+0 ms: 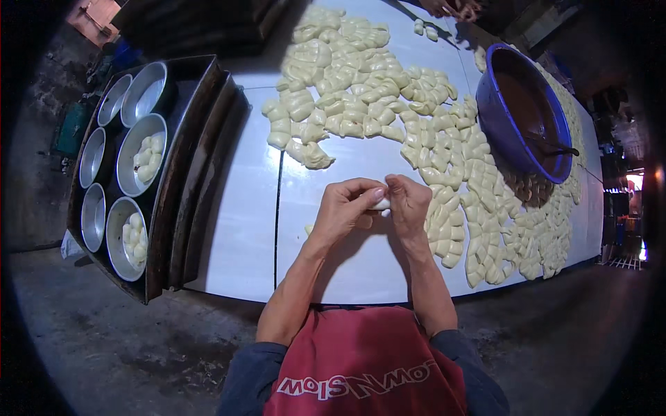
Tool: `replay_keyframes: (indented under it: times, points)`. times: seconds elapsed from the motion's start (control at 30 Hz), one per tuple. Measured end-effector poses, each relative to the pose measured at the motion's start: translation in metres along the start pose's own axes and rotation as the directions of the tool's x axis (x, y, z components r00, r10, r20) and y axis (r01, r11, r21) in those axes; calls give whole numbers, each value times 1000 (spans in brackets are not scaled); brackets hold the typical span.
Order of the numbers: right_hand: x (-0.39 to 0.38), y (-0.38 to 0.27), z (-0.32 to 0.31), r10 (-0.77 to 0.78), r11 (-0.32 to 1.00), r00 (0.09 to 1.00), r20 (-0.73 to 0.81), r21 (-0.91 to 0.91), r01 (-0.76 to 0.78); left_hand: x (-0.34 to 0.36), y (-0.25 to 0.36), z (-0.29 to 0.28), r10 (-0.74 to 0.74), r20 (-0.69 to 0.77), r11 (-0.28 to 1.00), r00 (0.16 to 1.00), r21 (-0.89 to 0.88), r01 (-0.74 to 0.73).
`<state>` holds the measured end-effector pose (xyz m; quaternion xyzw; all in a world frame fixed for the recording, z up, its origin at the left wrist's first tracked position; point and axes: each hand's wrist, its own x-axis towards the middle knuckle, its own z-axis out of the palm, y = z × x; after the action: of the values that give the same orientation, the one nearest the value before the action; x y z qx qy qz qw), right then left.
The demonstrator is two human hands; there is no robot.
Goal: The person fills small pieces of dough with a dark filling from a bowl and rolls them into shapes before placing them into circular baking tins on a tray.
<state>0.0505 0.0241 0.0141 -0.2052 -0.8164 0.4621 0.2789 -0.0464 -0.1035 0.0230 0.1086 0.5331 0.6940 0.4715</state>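
Note:
My left hand (341, 211) and my right hand (409, 211) meet above the white table (312, 263), their fingertips closed around a small piece of pale dough (381, 205). Many glossy pale dough pieces (347, 107) lie in rows beyond and to the right of my hands, with the nearest strip beside my right hand.
A dark metal tray (156, 256) at left holds several round tins (142, 121), two with dough pieces inside, on more stacked trays. A blue tub (494, 118) of brown mixture with a tool stands at right among the dough. Another person's hand (451, 10) shows at the far edge.

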Motion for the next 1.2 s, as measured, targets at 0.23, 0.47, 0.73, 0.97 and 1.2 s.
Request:
replay_keyframes:
  times: [0.23,0.47,0.73,0.97,1.2]
  points:
    - [-14,-20,-8,-245,960,934,262,-69,271,3,-19,-16,25,-97,988,995,-149,-39]
    - [26,14,-4,50,998,855,517,-59,-23,-11,6,-46,115,-332,939,936,344,7]
    - [51,0,46,80,970,917,390,-242,18,-7,14,-100,347,-484,793,804,609,24]
    - [70,0,118,32,907,974,224,-415,66,23,7,-109,622,-227,467,749,875,-124]
    - [64,10,58,486,766,804,342,278,-580,40,7,-114,634,-199,350,748,936,-47]
